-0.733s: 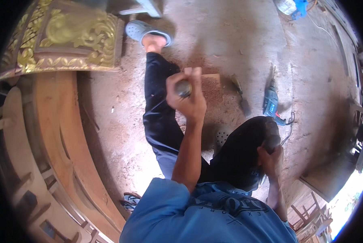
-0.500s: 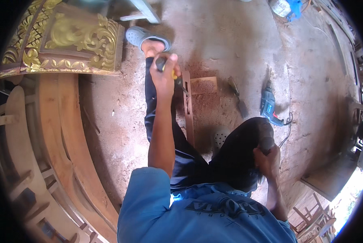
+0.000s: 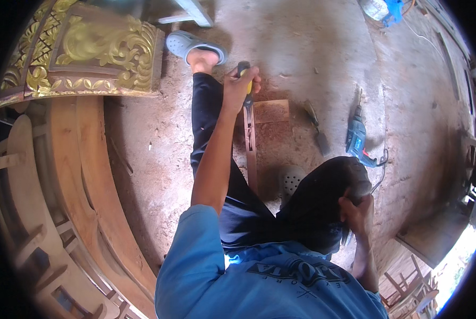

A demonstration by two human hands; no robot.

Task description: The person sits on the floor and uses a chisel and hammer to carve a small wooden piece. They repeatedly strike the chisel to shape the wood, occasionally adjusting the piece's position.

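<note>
Yellow plastic shows between the fingers of the left hand [image 3: 241, 85], which are wrapped tight around the handle of a chisel [image 3: 246, 93]. Its dark steel blade points down onto the upper end of a narrow carved wooden strip [image 3: 251, 149]. The strip lies lengthwise on the dirt floor [image 3: 158, 154], just beside the person's outstretched left leg in dark trousers [image 3: 209, 133], with a flat wooden board [image 3: 272, 127] along its other side. The chisel looks stiff and fairly light, with a smooth handle that wants a full-fist hold high up, well clear of the sharp edge. The strip seems rigid but thin, so its carved openwork could split under a hard push.

The right hand [image 3: 357, 212] rests on the raised right knee, fingers curled against the dark cloth and holding nothing. Farther right lie a second hand tool [image 3: 316, 127] and a blue power drill [image 3: 356, 141]. A gilded carved panel [image 3: 89, 53] and curved timber frames [image 3: 78, 175] stand to the left.
</note>
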